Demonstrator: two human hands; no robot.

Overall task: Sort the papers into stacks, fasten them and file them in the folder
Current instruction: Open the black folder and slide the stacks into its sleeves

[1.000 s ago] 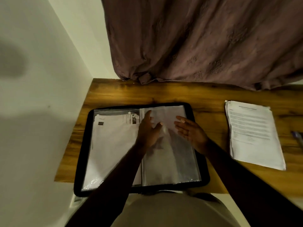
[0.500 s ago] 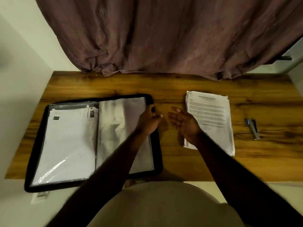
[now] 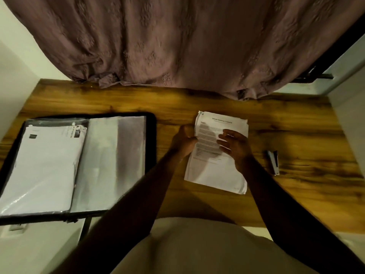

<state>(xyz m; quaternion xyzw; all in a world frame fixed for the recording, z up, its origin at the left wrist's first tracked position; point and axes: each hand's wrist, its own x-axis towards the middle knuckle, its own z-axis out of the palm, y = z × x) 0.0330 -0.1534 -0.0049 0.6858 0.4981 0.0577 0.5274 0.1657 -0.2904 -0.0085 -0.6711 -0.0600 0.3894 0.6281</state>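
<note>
A stack of printed papers [image 3: 215, 175] lies on the wooden table, right of centre. My left hand [image 3: 183, 141] is at the stack's left edge, fingers curled and thumb against the edge, seemingly pinching it. With its fingers spread and relaxed, my right hand [image 3: 235, 145] rests on top of the stack. The black folder [image 3: 152, 135] lies open at the left. Its left plastic sleeve holds white papers [image 3: 47, 165]. I see nothing in the right sleeve [image 3: 110, 159].
A small stapler [image 3: 273, 162] lies on the table [image 3: 296, 194] right of the stack. A mauve curtain [image 3: 177, 46] hangs down onto the table's back edge. White walls close in on the left and right.
Both hands left the folder's sleeve and moved right to the printed stack. The view swung right, so the folder now sits at the left.
</note>
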